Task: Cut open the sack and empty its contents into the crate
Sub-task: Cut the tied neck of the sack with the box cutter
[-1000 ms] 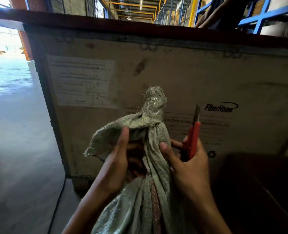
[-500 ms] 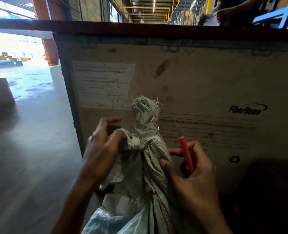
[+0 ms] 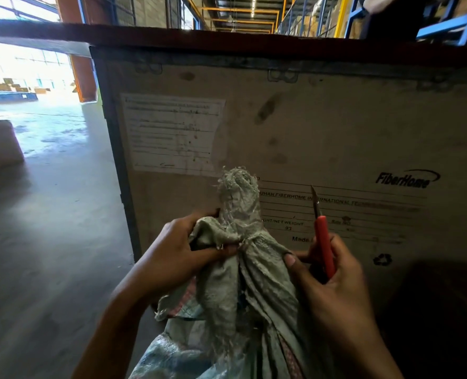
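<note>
Sack (image 3: 243, 269) upright against crate (image 3: 336, 138) wall, neck tied. Left hand (image 3: 172, 258) fingers pinch cloth below the knot; right hand (image 3: 333, 291) fingers wrap red knife (image 3: 324, 242), blade up. Cutting not yet begun; next: blade to neck.

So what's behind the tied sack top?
Behind the sack stands the crate, its side showing a paper label and printed lines. The sack covers part of that print; the crate's inside is hidden.
</note>
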